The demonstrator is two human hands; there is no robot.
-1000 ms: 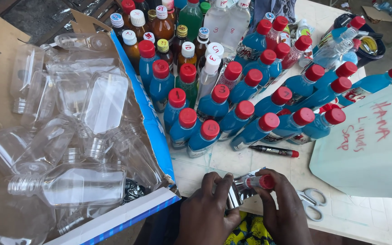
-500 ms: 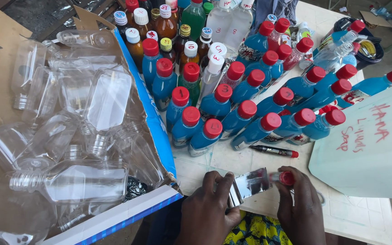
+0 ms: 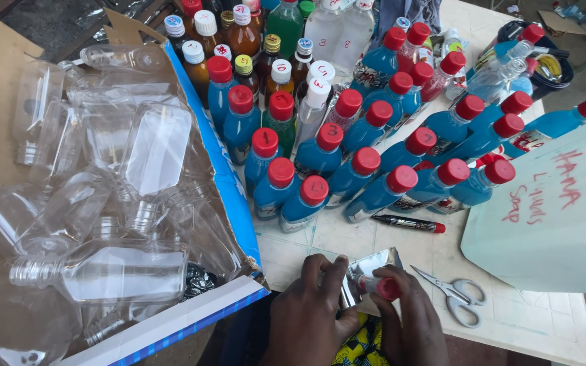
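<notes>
At the near edge of the table, both my hands hold a small clear bottle (image 3: pixel 367 274) with a red cap (image 3: pixel 388 289), lying on its side. My left hand (image 3: pixel 310 315) grips its body and presses a shiny label against it. My right hand (image 3: pixel 408 318) wraps the neck and cap end. Just beyond the bottle lie a black and red marker (image 3: pixel 408 223) and a pair of scissors (image 3: pixel 452 293). Behind them stand several blue bottles with red caps (image 3: pixel 374 163), many leaning toward me.
An open cardboard box (image 3: pixel 232 203) at the left is full of empty clear bottles (image 3: pixel 116 271). Brown, green and clear bottles (image 3: pixel 266 34) stand at the back. A large pale blue jerrycan (image 3: pixel 544 217) with red writing fills the right side.
The view has shifted slightly. My hands have turned the small bottle and moved it a little right, with the shiny label now pressed along its side.
</notes>
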